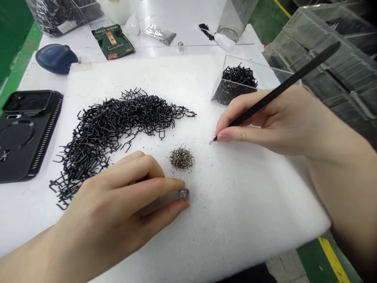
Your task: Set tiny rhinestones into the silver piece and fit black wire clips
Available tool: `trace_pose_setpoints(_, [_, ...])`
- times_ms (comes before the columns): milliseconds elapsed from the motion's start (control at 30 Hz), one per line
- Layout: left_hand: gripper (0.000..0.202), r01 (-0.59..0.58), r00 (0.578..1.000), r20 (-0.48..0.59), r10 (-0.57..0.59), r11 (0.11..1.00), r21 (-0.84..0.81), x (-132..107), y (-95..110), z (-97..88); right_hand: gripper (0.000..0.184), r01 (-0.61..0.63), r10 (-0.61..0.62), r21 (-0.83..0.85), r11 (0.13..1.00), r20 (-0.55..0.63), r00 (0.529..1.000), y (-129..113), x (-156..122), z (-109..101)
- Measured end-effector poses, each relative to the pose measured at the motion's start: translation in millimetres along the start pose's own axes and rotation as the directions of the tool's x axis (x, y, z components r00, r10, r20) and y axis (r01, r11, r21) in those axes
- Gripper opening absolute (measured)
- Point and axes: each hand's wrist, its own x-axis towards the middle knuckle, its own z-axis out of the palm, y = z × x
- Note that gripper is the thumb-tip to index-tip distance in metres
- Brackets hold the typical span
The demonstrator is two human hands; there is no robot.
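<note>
My left hand [126,200] pinches a small grey, shiny block [183,194] between thumb and forefinger, low over the white foam pad [235,220]. In my right hand [265,118] is a pair of slim black tweezers [282,87], held like a pen. Their fine tips point down at the pad; whether a tiny piece sits between them I cannot make out. Between the hands lies a little heap of glittering metal bits [181,158]. A curved pile of black forked wire pieces [118,122] spreads behind and beside my left hand.
A clear box [232,91] of black pieces stands behind my right hand. At left are a black phone [26,133] and a blue rubber bulb [55,59]. Along the back lie a green pouch [112,42] and a clear bag [159,33]. Plastic drawers [330,74] stand at right.
</note>
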Motion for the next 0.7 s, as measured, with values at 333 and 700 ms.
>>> trace_pose_setpoints(333, [0.021,-0.005,0.998,0.060,0.002,0.999,0.042,19,8,3.5,0.010,-0.008,0.008,0.011,1.000,-0.004,1.000,-1,-1,-1])
trace_pose_setpoints(700, [0.011,-0.013,0.999,0.035,0.013,1.000,0.012,6,3,-0.3,0.009,0.068,-0.041,0.281,0.957,-0.099,0.994,-12,-4,17])
